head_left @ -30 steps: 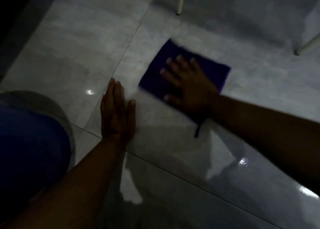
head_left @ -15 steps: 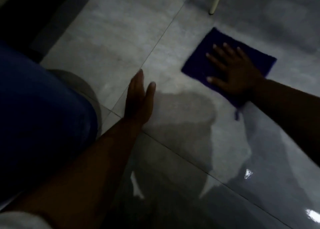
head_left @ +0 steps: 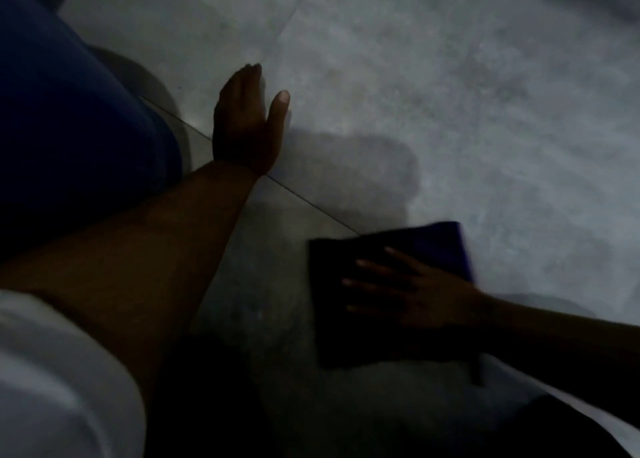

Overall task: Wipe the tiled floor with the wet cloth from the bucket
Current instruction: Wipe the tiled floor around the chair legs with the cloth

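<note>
- A person's right hand [head_left: 412, 295] pressed flat, fingers spread, on a dark blue square cloth [head_left: 391, 298] lying on the grey tiled floor [head_left: 450, 111] (the scene was dim and blurred).
- The cloth sat low and right of centre, just below a grout line.
- The left hand [head_left: 247, 122] rested open-palmed on the floor, well apart from the cloth, holding nothing.
- A blue-clad knee [head_left: 69, 128] filled the left side.
</note>
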A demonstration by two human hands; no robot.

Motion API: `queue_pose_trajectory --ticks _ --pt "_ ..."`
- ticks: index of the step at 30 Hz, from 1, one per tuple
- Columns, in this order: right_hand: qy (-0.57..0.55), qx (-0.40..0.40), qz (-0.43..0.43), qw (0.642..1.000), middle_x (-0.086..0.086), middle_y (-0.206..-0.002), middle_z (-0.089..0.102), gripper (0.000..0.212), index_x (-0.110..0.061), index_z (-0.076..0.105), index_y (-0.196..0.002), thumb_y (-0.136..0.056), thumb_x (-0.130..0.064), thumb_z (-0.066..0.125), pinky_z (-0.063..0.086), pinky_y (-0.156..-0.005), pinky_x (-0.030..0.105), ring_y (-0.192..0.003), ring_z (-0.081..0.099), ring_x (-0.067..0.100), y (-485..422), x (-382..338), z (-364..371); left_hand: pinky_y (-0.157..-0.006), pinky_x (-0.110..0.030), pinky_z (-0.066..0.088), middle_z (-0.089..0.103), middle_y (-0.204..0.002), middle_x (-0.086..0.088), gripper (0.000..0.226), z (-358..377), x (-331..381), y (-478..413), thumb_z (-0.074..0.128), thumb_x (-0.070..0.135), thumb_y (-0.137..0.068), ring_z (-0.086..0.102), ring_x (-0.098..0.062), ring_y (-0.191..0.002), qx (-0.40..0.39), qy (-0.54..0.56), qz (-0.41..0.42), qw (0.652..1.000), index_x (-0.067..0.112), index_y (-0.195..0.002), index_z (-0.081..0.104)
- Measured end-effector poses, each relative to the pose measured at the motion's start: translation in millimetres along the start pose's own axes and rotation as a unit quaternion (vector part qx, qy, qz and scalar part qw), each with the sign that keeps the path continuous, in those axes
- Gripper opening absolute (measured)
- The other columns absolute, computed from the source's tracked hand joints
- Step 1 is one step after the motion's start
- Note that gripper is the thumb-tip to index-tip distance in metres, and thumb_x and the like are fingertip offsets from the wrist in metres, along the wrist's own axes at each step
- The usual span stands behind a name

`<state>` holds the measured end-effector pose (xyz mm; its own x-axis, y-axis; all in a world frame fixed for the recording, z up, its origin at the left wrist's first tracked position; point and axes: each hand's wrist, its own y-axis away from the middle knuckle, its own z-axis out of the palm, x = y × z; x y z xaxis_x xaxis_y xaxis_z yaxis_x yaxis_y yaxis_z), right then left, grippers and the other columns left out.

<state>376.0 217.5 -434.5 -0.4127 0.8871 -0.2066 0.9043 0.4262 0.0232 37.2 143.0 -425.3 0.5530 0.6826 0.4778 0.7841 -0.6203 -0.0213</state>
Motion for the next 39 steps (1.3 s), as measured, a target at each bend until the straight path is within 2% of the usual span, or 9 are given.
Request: queue_pose_trajectory --ticks 3,6,11,15,19,24,30,35,39 --pt "0.045 -0.105 0.055 0.992 0.003 -0.166 0.022 0.085 -0.028 0.031 -0.155 -0.084 -0.069 0.054 0.014 -0.121 0.057 -0.153 0.019 0.032 138 48 -11 -0.121 -0.039 0.022 0.035 -0.155 -0.013 0.071 14 16 6 0.028 0.055 -0.094 0.030 -0.027 -0.145 0.000 -0.037 0.025 0.999 0.010 -0.148 0.033" --pt "0.026 -0.120 0.280 0.952 0.004 -0.169 0.006 0.092 -0.032 0.008 -0.158 -0.083 -0.079 0.034 0.009 -0.121 0.056 -0.154 0.010 0.035 210 119 -44 -0.121 -0.041 0.022 0.037 -0.154 -0.015 0.072 28 33 12 0.028 0.057 -0.094 0.031 -0.030 -0.145 0.000 -0.059 0.064 0.996 0.009 -0.147 0.035" --pt "0.040 -0.033 0.483 0.874 0.014 -0.167 0.012 0.092 -0.021 0.016 -0.159 -0.087 -0.078 0.022 0.010 -0.120 0.063 -0.153 0.011 0.040 116 144 -49 -0.121 -0.044 0.021 0.037 -0.154 -0.014 0.070 44 60 19 0.028 0.055 -0.095 0.028 -0.031 -0.146 -0.012 -0.078 0.097 0.992 0.010 -0.147 0.034" --pt "0.039 -0.020 0.319 0.947 0.013 -0.165 0.019 0.088 -0.023 0.026 -0.156 -0.086 -0.077 0.036 0.008 -0.119 0.066 -0.152 0.013 0.041 49 73 -20 -0.121 -0.040 0.022 0.039 -0.152 -0.016 0.068 44 72 19 0.030 0.053 -0.097 0.031 -0.031 -0.144 0.011 -0.065 0.142 0.988 0.007 -0.146 0.036" --pt "0.053 -0.095 0.175 0.979 0.009 -0.164 0.021 0.088 -0.028 0.021 -0.156 -0.085 -0.077 0.043 0.012 -0.118 0.065 -0.153 0.014 0.037 155 -12 -10 -0.121 -0.035 0.018 0.036 -0.154 -0.017 0.067 38 71 17 0.030 0.052 -0.098 0.029 -0.031 -0.145 0.020 -0.062 0.142 0.988 0.007 -0.147 0.034" --pt "0.039 -0.150 0.317 0.936 0.011 -0.166 0.014 0.091 -0.029 0.004 -0.159 -0.087 -0.077 0.031 0.015 -0.117 0.066 -0.153 0.012 0.037 259 40 -33 -0.118 -0.044 0.028 0.042 -0.149 -0.022 0.065 44 76 27 0.036 0.049 -0.098 0.035 -0.037 -0.141 0.016 -0.026 0.162 0.986 0.003 -0.144 0.039" --pt "0.021 -0.049 0.504 0.862 0.007 -0.168 0.005 0.087 -0.029 0.007 -0.159 -0.088 -0.078 0.019 0.009 -0.121 0.062 -0.155 0.003 0.032 127 155 -51 -0.112 -0.047 0.037 0.049 -0.143 -0.019 0.061 51 103 39 0.040 0.046 -0.095 0.044 -0.036 -0.134 -0.040 0.012 0.138 0.990 0.005 -0.140 0.044" --pt "0.042 -0.027 0.373 0.926 0.008 -0.167 0.013 0.085 -0.027 0.018 -0.158 -0.089 -0.075 0.028 0.008 -0.120 0.064 -0.154 0.008 0.035 7 150 -40 -0.094 -0.044 0.046 0.062 -0.124 -0.017 0.049 46 123 41 0.051 0.036 -0.092 0.054 -0.038 -0.115 -0.061 0.044 0.106 0.992 0.008 -0.132 0.052" --pt "0.016 -0.010 0.254 0.967 0.008 -0.165 0.023 0.068 -0.024 0.034 -0.153 -0.096 -0.061 0.036 0.007 -0.121 0.061 -0.153 0.013 0.038 15 113 -39 -0.089 -0.047 0.052 0.058 -0.123 -0.015 0.056 45 145 50 0.061 0.044 -0.085 0.056 -0.035 -0.113 -0.139 0.023 0.036 0.989 0.015 -0.131 0.049"
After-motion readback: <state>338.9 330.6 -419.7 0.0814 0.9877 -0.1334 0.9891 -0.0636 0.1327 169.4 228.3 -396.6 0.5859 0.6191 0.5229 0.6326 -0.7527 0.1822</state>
